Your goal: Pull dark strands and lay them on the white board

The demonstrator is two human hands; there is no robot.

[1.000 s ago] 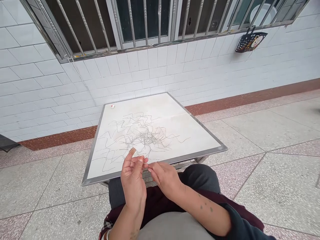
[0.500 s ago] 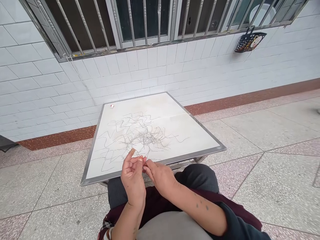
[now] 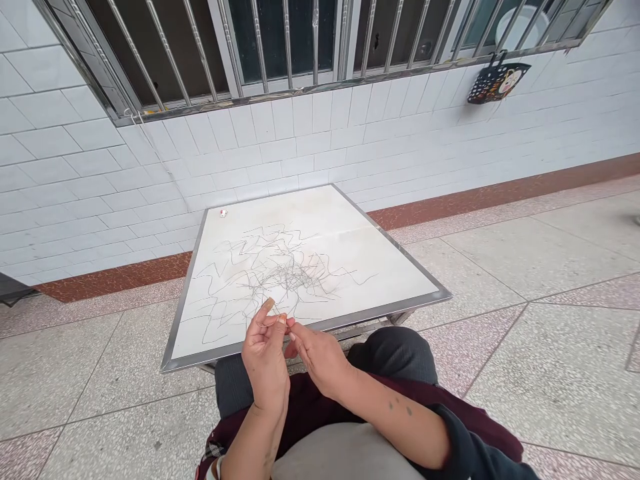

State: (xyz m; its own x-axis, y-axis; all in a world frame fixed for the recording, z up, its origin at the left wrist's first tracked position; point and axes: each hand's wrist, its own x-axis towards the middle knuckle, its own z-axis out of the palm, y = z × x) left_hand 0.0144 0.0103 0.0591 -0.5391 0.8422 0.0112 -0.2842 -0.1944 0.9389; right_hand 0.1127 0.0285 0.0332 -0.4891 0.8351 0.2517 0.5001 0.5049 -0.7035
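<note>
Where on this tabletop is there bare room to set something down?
Mostly the right side of the white tabletop, between the dark thin strands and the right rim. A narrower strip lies along the far rim, right of the small red-and-white item. Crowded: the centre and left, under strands, and the near rim, where the left hand and right hand meet.

Hair-thin strand (image 3: 267, 325) in left hand (image 3: 267, 367), 7 o'clock: too fine to trace. Right hand (image 3: 323, 360), 6 o'clock: pinch partly hidden. Tiny red-and-white object (image 3: 223, 213), 10 o'clock on white metal-rimmed tabletop (image 3: 380, 257): can't ID. Round white basin (image 3: 521, 27), 2 o'clock: partly behind shiny metal bars (image 3: 316, 40). Dark object (image 3: 13, 289), 9 o'clock: cut by edge. Grey shape (image 3: 637, 219), 3 o'clock: blurred, cut off.
</note>
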